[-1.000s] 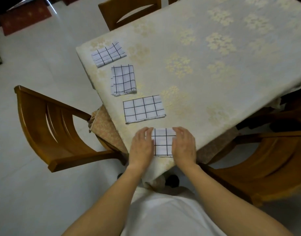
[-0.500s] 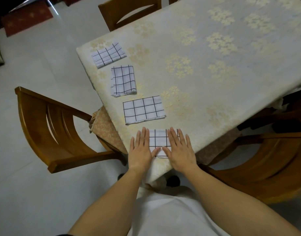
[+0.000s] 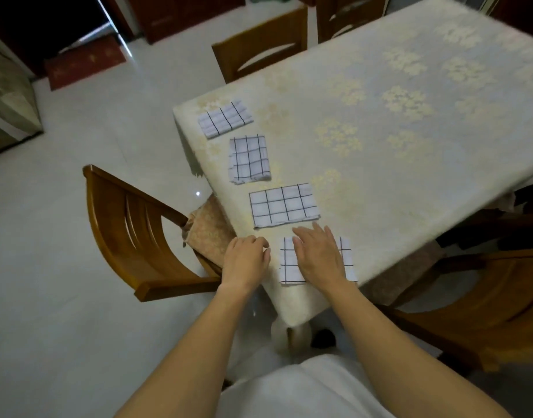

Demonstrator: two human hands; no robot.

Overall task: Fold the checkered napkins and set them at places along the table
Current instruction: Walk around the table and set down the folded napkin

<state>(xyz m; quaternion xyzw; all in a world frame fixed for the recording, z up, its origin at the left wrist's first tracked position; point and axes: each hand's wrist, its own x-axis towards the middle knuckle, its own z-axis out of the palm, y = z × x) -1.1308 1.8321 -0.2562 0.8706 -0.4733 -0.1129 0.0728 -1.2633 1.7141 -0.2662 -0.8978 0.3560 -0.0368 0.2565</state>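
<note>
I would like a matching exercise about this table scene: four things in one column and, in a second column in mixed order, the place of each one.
Column A
1. right hand
2. left hand
3. farthest napkin
4. red mat

Column B
a. on the white floor
b. at the edge of the tablecloth, beside the nearest napkin
c. flat on the nearest napkin
d. near the tablecloth's far left corner

Pairs: 1-c, 2-b, 3-d, 4-a
</note>
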